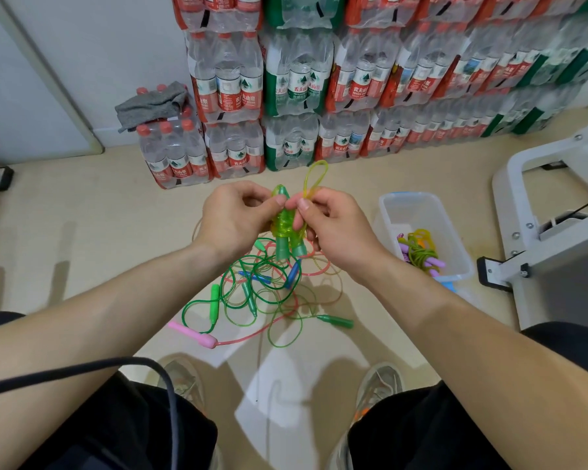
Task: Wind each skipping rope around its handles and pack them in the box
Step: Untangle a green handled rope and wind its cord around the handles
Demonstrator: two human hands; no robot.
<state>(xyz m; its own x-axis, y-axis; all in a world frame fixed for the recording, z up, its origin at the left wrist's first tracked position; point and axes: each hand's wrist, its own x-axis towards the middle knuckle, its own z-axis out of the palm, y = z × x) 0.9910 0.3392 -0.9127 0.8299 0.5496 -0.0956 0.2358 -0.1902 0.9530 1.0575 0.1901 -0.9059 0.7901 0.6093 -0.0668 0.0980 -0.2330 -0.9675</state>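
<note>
Black shorts (116, 429) are seen at the bottom edge, with a dark cable (82, 368) draped across the left thigh. Two grey shoes (382, 385) are planted on the pale floor just beyond. Past them, a tangle of loose skipping ropes (262, 293) is spread on the floor, and a pink handle (192, 333) lies at its near left edge.

Above the tangle, a pair of green handles (284, 232) is held upright, side by side, with yellow-green rope wound around the middle. The left hand (233, 218) is curled round the handles, its thumb pressed near their top. The rope is pinched between thumb and fingers of the right hand (333, 225) just beside the handles, and a free loop (316, 178) stands up above the fingertips.

To the right, a clear plastic box (418, 212) is set on the floor, with one wound rope (421, 252) lying inside. Farthest off, packs of water bottles (296, 89) are stacked against the wall, a grey cloth (153, 103) laid on the leftmost pack.
</note>
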